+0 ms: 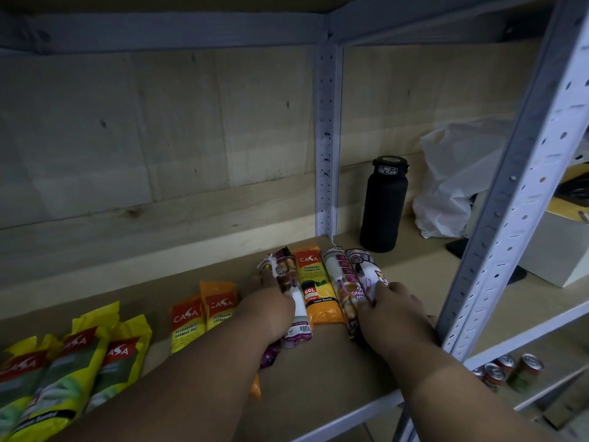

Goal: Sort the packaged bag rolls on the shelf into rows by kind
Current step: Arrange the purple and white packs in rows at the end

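Observation:
Packaged bag rolls lie along the wooden shelf [318,371]. Three yellow-green packs [73,368] sit at the far left. Two orange packs [204,314] lie beside them. A third orange pack [318,288] lies between purple-and-white packs. My left hand [271,311] grips a purple pack [287,275] on the left of that orange one. My right hand [392,311] holds the rightmost purple pack [366,272], with another purple pack [341,282] next to it. Part of another pack shows under my left forearm.
A black bottle [384,205] stands upright behind the purple packs. A white plastic bag [459,180] lies at the back right. A grey perforated metal post [510,199] rises close to my right hand. Cans [510,371] sit on the lower shelf.

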